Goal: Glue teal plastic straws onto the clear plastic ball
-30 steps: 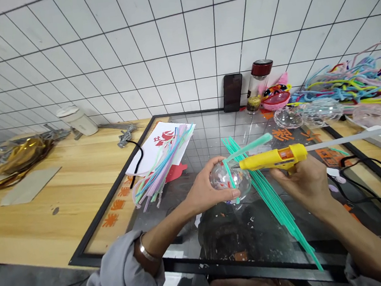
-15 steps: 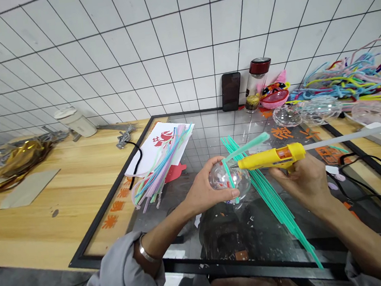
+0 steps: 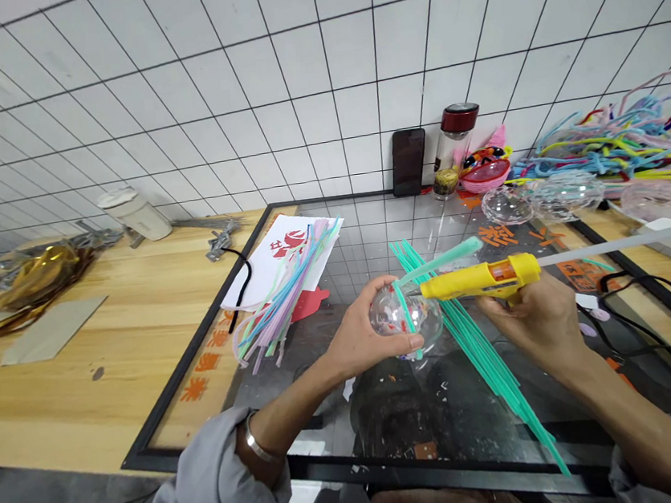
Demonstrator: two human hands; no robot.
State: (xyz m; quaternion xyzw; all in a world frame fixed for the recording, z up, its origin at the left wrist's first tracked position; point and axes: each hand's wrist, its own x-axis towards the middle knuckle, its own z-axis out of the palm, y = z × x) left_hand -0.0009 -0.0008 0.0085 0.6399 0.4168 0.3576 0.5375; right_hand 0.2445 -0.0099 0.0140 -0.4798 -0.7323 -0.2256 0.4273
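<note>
My left hand is closed round a clear plastic ball, its thumb at the near side. A green pipe cleaner runs down across the ball's face, and its free end sticks out to the upper right. My right hand grips a yellow hot glue gun by its handle. The gun's tip is at the ball beside the pipe cleaner; whether it touches I cannot tell. A long glue stick juts from the gun's back. Below the gun lies a bundle of green pipe cleaners.
Pastel pipe cleaners lie over white paper on the left. A phone and a glass bottle stand against the tiled wall. Clear balls and a colourful pipe cleaner heap fill the back right. A black cord curls at right.
Hardly anything differs. The view has shifted very slightly, and both hands keep their hold, with the glue gun's tip still at the ball.
</note>
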